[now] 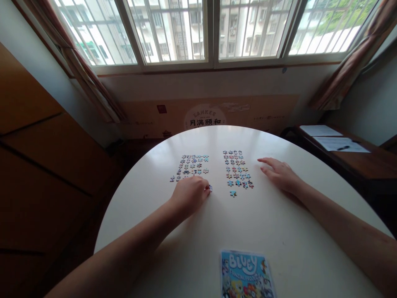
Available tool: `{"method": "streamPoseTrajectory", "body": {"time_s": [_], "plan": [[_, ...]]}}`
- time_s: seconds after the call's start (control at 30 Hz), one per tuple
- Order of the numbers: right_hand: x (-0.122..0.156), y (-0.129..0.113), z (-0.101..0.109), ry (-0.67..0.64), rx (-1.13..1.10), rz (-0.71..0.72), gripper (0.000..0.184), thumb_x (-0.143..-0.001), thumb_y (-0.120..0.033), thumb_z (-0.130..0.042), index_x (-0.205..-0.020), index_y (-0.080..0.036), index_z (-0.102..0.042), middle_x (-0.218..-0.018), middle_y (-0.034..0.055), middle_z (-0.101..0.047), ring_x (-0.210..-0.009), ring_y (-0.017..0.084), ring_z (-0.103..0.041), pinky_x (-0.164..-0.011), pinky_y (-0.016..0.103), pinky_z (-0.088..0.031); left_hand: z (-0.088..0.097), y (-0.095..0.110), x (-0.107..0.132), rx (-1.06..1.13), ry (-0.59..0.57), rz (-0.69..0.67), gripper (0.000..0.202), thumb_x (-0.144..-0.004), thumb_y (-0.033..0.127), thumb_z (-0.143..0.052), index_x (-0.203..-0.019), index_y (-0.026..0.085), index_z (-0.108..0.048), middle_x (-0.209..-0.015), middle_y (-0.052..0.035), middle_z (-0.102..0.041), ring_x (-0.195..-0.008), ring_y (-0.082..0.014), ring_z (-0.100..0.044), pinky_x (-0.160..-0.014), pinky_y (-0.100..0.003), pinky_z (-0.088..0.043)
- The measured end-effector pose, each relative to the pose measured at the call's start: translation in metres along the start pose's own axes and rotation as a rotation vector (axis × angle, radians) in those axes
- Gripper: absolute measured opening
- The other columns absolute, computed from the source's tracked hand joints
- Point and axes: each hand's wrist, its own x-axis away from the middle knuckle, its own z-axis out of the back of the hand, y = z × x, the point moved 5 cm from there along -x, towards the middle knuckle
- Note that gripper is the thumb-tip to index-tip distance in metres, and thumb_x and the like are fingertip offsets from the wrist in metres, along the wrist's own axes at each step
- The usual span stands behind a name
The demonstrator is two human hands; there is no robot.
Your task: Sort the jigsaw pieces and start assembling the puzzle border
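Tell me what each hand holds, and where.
Left hand: fingertip grip on a small colourful jigsaw piece, at its left edge. Right hand: nothing, flat on the round white table.

1. Two bare hands: left hand [190,194], right hand [279,174].
2. Two groups of jigsaw pieces, left group [192,165] and right group [237,169]; the pieces are too small to count.
3. One round white table [273,231].
4. One Bluey box [246,275].
5. Two paper sheets [319,130].
6. One pen [343,147].

box [246,275] cut off below, pieces [237,169] too small
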Motion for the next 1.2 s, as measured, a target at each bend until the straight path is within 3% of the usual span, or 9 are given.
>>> {"method": "streamPoseTrajectory", "body": {"time_s": [0.33,0.47,0.7,1.2], "plan": [[0.001,0.000,-0.002,-0.018,-0.001,-0.008,0.044,-0.095,-0.043,-0.041,-0.130,-0.027,-0.062,-0.144,0.0080,-0.059,-0.137,0.034,-0.049,-0.116,0.065,-0.027,0.001,-0.009,-0.004,-0.046,0.055,0.081,0.021,-0.093,0.027,-0.057,-0.092,0.021,-0.077,-0.096,-0.0047,-0.075,-0.085,-0.0223,-0.069,-0.069,-0.030,-0.049],[0.001,0.003,-0.004,-0.025,0.006,-0.008,0.045,-0.096,-0.045,-0.039,-0.131,-0.027,-0.061,-0.144,0.0082,-0.059,-0.137,0.034,-0.049,-0.116,0.065,-0.026,0.002,-0.005,-0.002,-0.009,0.082,0.040,0.019,-0.092,0.023,-0.058,-0.094,0.023,-0.077,-0.097,-0.0044,-0.075,-0.086,-0.0220,-0.069,-0.071,-0.030,-0.049],[0.000,0.004,-0.006,-0.031,0.020,-0.009,0.046,-0.094,-0.046,-0.039,-0.131,-0.027,-0.061,-0.144,0.0079,-0.059,-0.137,0.035,-0.050,-0.115,0.064,-0.029,-0.002,-0.004,-0.002,-0.032,0.085,0.035,0.026,-0.094,0.020,-0.053,-0.083,0.022,-0.077,-0.088,-0.0040,-0.072,-0.079,-0.0204,-0.067,-0.066,-0.029,-0.045],[-0.001,0.006,-0.009,-0.036,0.048,-0.011,0.049,-0.094,-0.049,-0.038,-0.132,-0.027,-0.062,-0.146,0.0099,-0.057,-0.137,0.034,-0.049,-0.114,0.064,-0.031,-0.004,-0.011,-0.005,-0.021,0.103,0.068,0.025,-0.096,0.022,-0.052,-0.091,0.022,-0.076,-0.090,-0.0045,-0.071,-0.081,-0.0211,-0.067,-0.067,-0.030,-0.045]]}}
